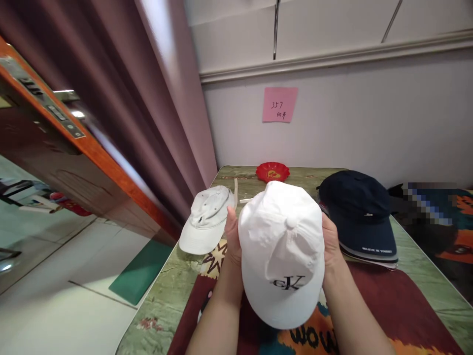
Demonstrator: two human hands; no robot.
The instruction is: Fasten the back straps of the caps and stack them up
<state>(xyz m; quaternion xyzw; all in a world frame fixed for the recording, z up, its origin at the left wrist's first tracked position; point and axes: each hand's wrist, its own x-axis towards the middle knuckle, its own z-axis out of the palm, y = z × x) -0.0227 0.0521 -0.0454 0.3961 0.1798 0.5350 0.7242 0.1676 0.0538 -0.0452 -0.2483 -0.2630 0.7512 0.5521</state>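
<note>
A white baseball cap (283, 246) with black "CK" lettering is held up in front of me, its brim toward me. My left hand (232, 236) grips its left side with the thumb up; the other fingers are mostly hidden by the cap. On the opposite side my right hand (330, 239) closes round the cap's edge, fingers largely behind it. A pale grey-white cap (209, 217) with a small dark logo lies on the table just left of my left hand. To the right of my right hand rests a stack of caps, a navy cap (356, 212) on top.
A red scalloped dish (272, 171) stands at the back of the green marbled table (170, 291). Under my arms lies a dark red printed mat (391, 296). A pink note (280, 105) is on the wall. Curtain (148, 98) and wooden door (55, 93) are at left.
</note>
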